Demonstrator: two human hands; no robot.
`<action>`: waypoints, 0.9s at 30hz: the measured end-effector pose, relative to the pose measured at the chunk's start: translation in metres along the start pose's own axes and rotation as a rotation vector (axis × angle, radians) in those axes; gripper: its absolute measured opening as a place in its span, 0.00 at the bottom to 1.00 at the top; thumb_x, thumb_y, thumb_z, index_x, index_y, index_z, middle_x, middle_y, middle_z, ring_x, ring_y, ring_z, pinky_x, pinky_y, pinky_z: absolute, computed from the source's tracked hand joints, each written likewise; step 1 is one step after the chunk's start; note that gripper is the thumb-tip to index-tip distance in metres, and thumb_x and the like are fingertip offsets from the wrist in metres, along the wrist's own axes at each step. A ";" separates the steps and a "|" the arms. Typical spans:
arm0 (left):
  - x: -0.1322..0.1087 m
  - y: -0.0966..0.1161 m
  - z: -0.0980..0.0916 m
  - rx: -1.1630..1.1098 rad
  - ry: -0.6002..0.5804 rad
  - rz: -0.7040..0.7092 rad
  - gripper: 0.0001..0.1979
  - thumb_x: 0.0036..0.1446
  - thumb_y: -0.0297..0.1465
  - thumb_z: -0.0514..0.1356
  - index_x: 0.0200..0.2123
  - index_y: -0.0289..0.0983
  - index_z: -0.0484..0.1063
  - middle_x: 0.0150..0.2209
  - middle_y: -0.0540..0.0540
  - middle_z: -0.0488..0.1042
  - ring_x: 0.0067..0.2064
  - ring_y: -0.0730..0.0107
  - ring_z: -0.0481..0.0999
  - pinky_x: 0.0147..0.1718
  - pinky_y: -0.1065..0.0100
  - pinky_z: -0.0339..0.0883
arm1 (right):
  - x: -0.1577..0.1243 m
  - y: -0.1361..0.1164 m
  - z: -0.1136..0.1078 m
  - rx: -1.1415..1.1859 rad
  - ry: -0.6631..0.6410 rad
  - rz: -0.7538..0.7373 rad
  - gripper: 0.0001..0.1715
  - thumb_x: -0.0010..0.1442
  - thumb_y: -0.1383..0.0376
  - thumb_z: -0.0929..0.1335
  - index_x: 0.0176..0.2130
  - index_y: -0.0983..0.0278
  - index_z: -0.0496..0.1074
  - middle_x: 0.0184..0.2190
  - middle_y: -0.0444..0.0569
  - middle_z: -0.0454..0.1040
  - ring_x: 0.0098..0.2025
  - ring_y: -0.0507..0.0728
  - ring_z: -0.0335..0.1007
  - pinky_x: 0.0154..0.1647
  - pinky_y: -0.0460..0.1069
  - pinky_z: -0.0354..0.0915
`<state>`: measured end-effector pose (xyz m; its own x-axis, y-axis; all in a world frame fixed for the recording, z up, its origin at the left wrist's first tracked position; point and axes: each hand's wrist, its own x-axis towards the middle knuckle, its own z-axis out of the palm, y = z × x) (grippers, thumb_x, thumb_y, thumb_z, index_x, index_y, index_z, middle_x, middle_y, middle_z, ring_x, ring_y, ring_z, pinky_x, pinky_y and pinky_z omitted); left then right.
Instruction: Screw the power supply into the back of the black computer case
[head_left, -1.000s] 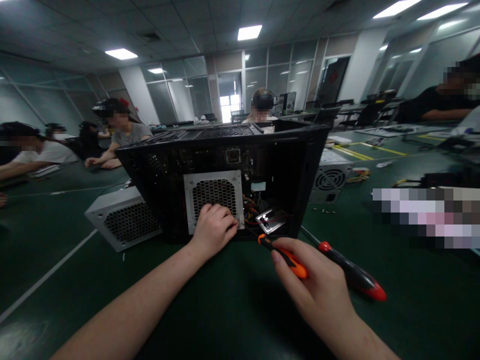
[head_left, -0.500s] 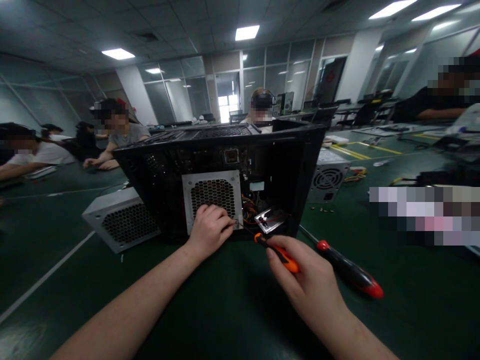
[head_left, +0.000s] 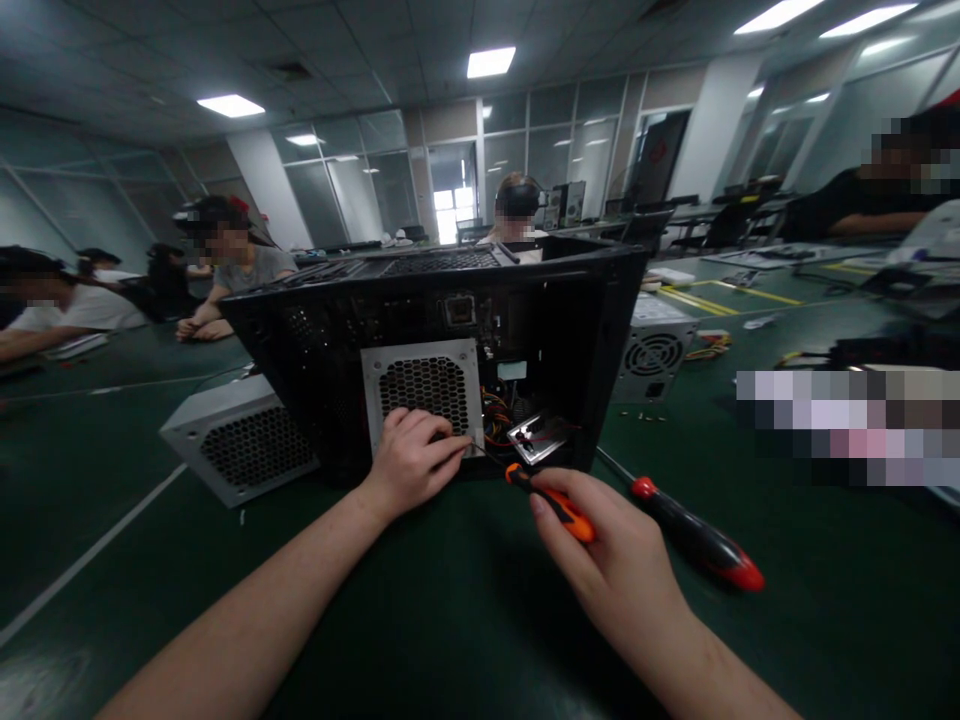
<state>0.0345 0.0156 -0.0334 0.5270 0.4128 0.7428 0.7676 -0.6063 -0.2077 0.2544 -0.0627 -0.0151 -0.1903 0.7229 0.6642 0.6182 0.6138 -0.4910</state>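
Observation:
An orange-and-black screwdriver (head_left: 568, 515) is gripped in my right hand (head_left: 619, 550), its thin shaft pointing left toward my left hand (head_left: 414, 462). My left fingers are curled together at the lower right of a grey power supply (head_left: 466, 375), close to the screwdriver's tip; whatever they pinch is too small or hidden to make out. That power supply has a honeycomb grille and sits in a black computer case (head_left: 581, 330) with an open side. Coloured cables (head_left: 495, 415) and a shiny metal piece (head_left: 538, 438) lie inside the case, right of the power supply.
A larger red-and-black screwdriver (head_left: 697, 535) lies right of my right hand. Two other power supplies flank the case, one at left (head_left: 240, 450) and one at right (head_left: 651, 350). Several small screws (head_left: 641, 417) lie before the right one. Other people sit around the green table (head_left: 450, 620).
My left hand has shifted slightly, its thumb and index finger now reaching out toward the screwdriver's tip. The right hand keeps its hold on the screwdriver. The view has tilted a little.

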 end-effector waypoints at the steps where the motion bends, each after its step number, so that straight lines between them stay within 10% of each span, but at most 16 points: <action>1: 0.000 0.000 0.000 0.001 -0.003 0.001 0.08 0.54 0.31 0.58 0.35 0.43 0.77 0.31 0.49 0.74 0.35 0.69 0.68 0.39 0.62 0.54 | 0.000 0.000 0.000 -0.002 0.004 0.002 0.07 0.59 0.65 0.63 0.38 0.63 0.70 0.32 0.47 0.76 0.33 0.52 0.73 0.33 0.45 0.68; 27: -0.005 -0.010 0.000 0.106 -0.157 0.173 0.15 0.54 0.31 0.56 0.44 0.44 0.75 0.38 0.46 0.76 0.39 0.63 0.69 0.40 0.60 0.54 | 0.001 -0.002 0.001 0.048 -0.063 -0.011 0.07 0.59 0.66 0.63 0.38 0.63 0.69 0.32 0.47 0.75 0.34 0.52 0.73 0.34 0.45 0.68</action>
<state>0.0238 0.0197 -0.0344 0.6976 0.4146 0.5844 0.6908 -0.6058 -0.3947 0.2524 -0.0635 -0.0139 -0.2460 0.7336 0.6335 0.5789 0.6354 -0.5110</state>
